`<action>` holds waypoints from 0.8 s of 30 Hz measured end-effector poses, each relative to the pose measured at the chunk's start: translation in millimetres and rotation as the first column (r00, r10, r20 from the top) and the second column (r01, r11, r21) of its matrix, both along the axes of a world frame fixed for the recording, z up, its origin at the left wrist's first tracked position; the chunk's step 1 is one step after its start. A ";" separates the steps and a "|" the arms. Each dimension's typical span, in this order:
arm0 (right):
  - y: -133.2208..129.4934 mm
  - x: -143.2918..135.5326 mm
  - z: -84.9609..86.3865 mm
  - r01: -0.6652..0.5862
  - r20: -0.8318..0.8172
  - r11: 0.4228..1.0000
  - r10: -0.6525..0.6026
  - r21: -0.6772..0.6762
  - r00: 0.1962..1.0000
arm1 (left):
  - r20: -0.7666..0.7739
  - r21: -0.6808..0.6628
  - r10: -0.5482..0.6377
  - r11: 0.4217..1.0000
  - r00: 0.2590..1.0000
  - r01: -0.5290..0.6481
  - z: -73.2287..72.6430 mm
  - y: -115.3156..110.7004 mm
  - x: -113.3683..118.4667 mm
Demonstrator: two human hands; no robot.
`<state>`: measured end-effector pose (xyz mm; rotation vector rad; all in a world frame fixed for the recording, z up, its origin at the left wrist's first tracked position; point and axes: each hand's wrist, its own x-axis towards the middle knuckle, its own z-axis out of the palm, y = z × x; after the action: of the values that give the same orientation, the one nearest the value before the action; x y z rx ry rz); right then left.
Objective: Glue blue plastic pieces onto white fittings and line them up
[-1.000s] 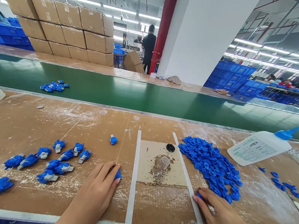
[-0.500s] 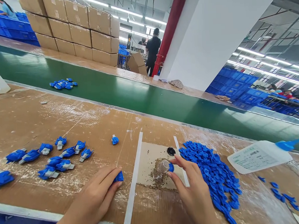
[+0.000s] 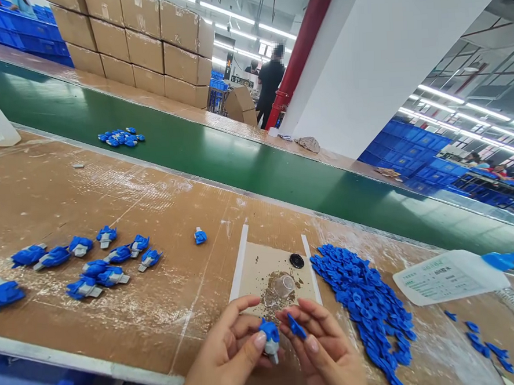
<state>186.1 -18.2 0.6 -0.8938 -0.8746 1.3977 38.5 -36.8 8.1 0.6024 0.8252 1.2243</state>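
Between the thumb and fingers of my left hand (image 3: pixel 234 348) is a blue and grey plastic part (image 3: pixel 270 338), its grey tab pointing down. My right hand (image 3: pixel 325 345) pinches a small flat blue plastic piece (image 3: pixel 296 326), held just right of that part with a small gap. Just beyond both hands, a small clear cup (image 3: pixel 284 285) sits on a stained beige card (image 3: pixel 255 268). A black round cap (image 3: pixel 296 261) lies near the card's far right corner. To the right spreads a heap of loose blue pieces (image 3: pixel 359 291).
Several blue and grey parts (image 3: pixel 84 284) lie at the left, and another cluster (image 3: pixel 120 137) sits on the green conveyor belt (image 3: pixel 220 154). A white bottle with a blue nozzle (image 3: pixel 451 276) lies at the right. Stacked cardboard boxes (image 3: pixel 143 48) and a person (image 3: pixel 270 81) are beyond.
My right hand has left the cup, bringing the small blue piece toward me. My left hand has moved right with its part, so both hands are now close together. The view has shifted slightly.
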 end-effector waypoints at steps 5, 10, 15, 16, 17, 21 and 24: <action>-6.9 -3.8 3.9 -0.077 -0.096 0.996 0.073 -0.042 0.993 | 0.010 -0.016 -0.028 0.999 1.000 0.028 7.2 -4.0 5.7; -12.0 -5.4 5.0 -0.013 -0.006 1.000 0.013 -0.004 1.000 | -0.006 -0.022 -0.026 0.999 1.000 0.026 7.2 -6.0 6.5; -20.9 -10.0 -7.9 0.072 0.385 0.934 -0.214 0.351 0.898 | 0.014 -0.023 -0.064 0.998 0.998 0.064 3.6 -5.1 5.3; -22.3 -11.9 -10.9 0.052 0.475 0.894 -0.284 0.444 0.833 | 0.020 -0.022 -0.067 0.998 0.998 0.067 1.5 -4.2 5.0; -23.5 -14.2 -13.7 0.009 0.544 0.850 -0.345 0.527 0.764 | 0.021 -0.022 -0.072 0.997 0.997 0.073 -0.9 -3.3 4.7; -25.8 -15.5 -19.7 -0.201 0.662 0.723 -0.435 0.661 0.611 | -0.088 -0.026 -0.125 0.992 0.988 0.123 -11.0 -1.3 -1.5; -22.7 14.0 -18.9 -0.224 0.727 0.727 -0.507 0.649 0.463 | -0.411 0.028 -0.018 0.999 0.912 0.033 -14.3 0.1 -21.0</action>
<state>200.1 -40.9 -18.3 -1.0516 -1.9058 0.2017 17.6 -36.7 -6.2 0.9155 1.1456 1.1032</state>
